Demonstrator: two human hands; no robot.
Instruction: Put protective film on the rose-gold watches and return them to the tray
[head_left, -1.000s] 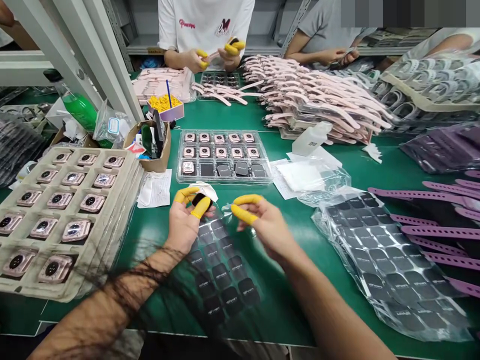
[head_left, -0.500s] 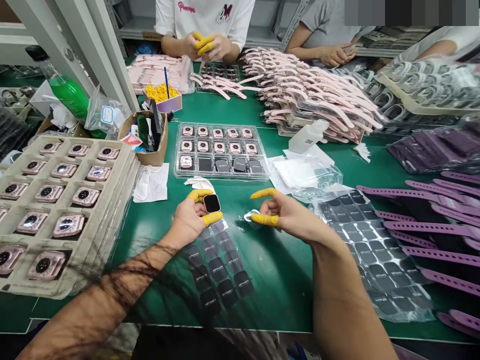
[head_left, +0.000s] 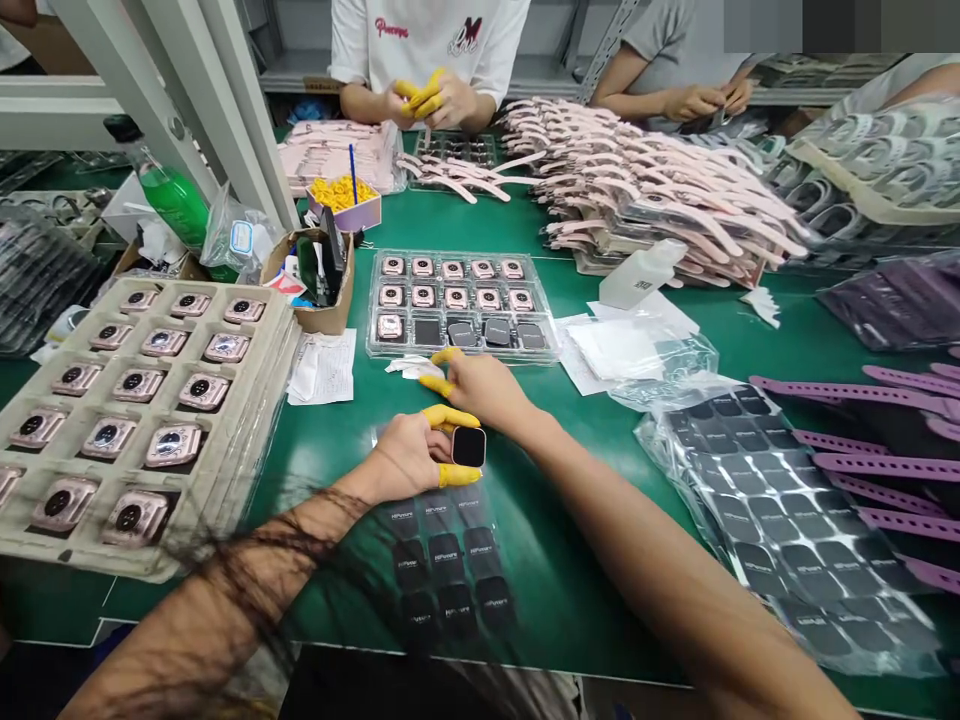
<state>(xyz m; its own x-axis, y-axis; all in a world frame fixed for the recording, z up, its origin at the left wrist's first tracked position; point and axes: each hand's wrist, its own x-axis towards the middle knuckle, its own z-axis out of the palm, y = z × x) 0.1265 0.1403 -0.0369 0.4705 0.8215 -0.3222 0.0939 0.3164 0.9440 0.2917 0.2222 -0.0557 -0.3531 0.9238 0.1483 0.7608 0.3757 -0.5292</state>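
Note:
My left hand (head_left: 420,455), with yellow finger cots on thumb and forefinger, grips a smartwatch case (head_left: 469,447) by its edges, its black screen facing up. Below it lies a clear sheet of dark square film stickers (head_left: 446,555). My right hand (head_left: 484,388), also in yellow cots, has thumb and forefinger around the right end of a crumpled white wiping cloth (head_left: 409,368). Just beyond the cloth is a clear plastic tray (head_left: 461,354). Pink watch cases fill its two far rows; the near row holds one case and several dark square pieces.
At left, stacked beige trays (head_left: 259,400) hold pink watch cases. Behind them stand a cardboard box (head_left: 330,310) and a green bottle (head_left: 176,200). To the right are a white bottle (head_left: 641,275), bagged film sheets (head_left: 780,500) and purple straps (head_left: 885,463). Co-workers sit opposite, behind piled pink straps (head_left: 637,190).
My right hand has moved left to the white cloth; the small clear-and-white piece by its fingers is gone from view. My left hand still holds the watch case, slightly closer to me.

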